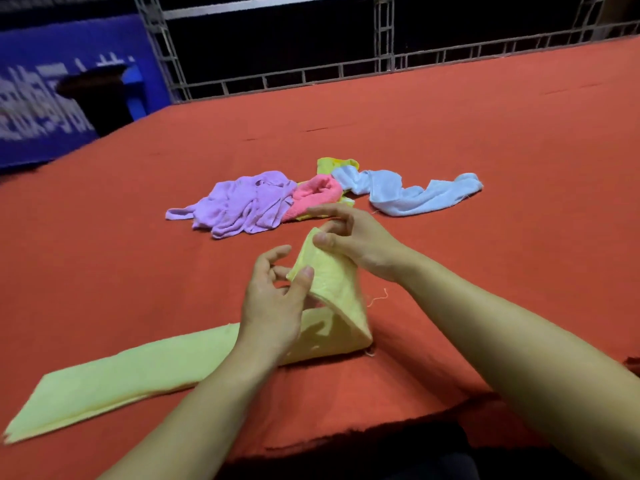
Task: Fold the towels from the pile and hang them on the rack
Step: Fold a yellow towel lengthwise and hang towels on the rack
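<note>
Both hands are working the yellow towel (145, 372) at the near edge of the red table (485, 150). The right hand (356, 240) is pinching the towel's raised end between thumb and fingers, lifting it clear of the cloth. The left hand (273, 299) is sitting just below, thumb pressing the lifted flap against its curled fingers. The rest of the towel is lying flat, a long folded strip trailing off to the left. Beyond the hands, the pile is waiting: purple towel (239, 206), pink towel (315, 199), blue towel (412, 194), and another yellow one (337, 164) peeking out behind.
</note>
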